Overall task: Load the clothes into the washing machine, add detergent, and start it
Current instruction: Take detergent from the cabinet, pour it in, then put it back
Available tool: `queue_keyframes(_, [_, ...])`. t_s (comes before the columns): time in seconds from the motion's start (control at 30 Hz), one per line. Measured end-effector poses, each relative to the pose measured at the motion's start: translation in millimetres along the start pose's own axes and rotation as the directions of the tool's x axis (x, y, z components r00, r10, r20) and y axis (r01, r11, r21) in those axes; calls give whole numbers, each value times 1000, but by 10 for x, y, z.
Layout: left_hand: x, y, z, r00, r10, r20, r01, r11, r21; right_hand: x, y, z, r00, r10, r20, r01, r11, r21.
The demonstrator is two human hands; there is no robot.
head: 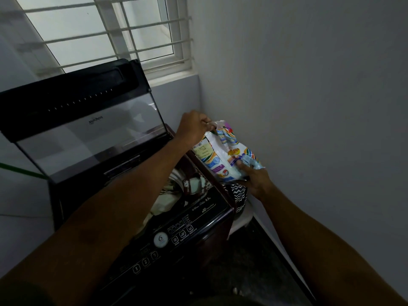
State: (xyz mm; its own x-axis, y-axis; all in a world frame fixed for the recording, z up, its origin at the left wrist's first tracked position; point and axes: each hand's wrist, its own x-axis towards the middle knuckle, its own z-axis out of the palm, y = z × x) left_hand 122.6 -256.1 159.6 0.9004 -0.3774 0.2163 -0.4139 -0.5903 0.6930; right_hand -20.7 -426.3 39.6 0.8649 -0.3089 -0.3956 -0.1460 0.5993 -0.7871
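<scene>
The detergent bag point(225, 154) hangs at the washer's point(187, 219) three o'clock edge, just beside the open drum, its long axis tilted from top-left to bottom-right. The left hand point(194, 127) pinches the crumpled top at the bag's eleven o'clock; the right hand point(256, 180) grips its lower end at five o'clock, fingers point(241, 165) curled around the soft, glossy printed plastic. Clothes point(174, 195) already lie bunched in the drum, at the bag's seven o'clock. The smooth dark lid point(88, 129) stands raised. Tipping it leftward looks like the next move.
</scene>
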Motion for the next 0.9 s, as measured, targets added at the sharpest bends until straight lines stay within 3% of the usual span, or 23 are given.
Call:
queue_keyframes(0.17, [4, 25, -157, 993, 116, -32, -115, 993, 23, 47, 27, 154, 996, 85, 27, -85, 996, 10])
queue_keyframes(0.4, [33, -5, -257, 977, 154, -148, -150, 988, 36, 75, 4, 338, 990, 140, 19, -140, 990, 26])
queue_keyframes(0.53, [43, 37, -296, 965, 215, -153, -203, 975, 89, 72, 7, 372, 982, 179, 56, -175, 982, -65])
queue_keyframes(0.67, [12, 2, -263, 972, 217, -89, -209, 974, 88, 71, 33, 393, 984, 175, -22, -174, 947, -269])
queue_keyframes(0.73, [-10, -12, -232, 974, 220, -63, -213, 973, 92, 61, 12, 407, 995, 87, -49, -100, 884, -456])
queue_keyframes(0.8, [-17, 12, -211, 970, 238, -42, -235, 969, 74, 88, -43, 434, 997, -60, 55, 81, 667, -741])
queue_keyframes(0.83, [-20, 32, -199, 967, 253, -28, -251, 966, 65, 86, -80, 504, 987, -99, 128, 161, 554, -817])
queue_keyframes(0.9, [-27, 86, -161, 959, 283, -8, -281, 957, 74, 114, -123, 645, 963, -142, 229, 270, 495, -826])
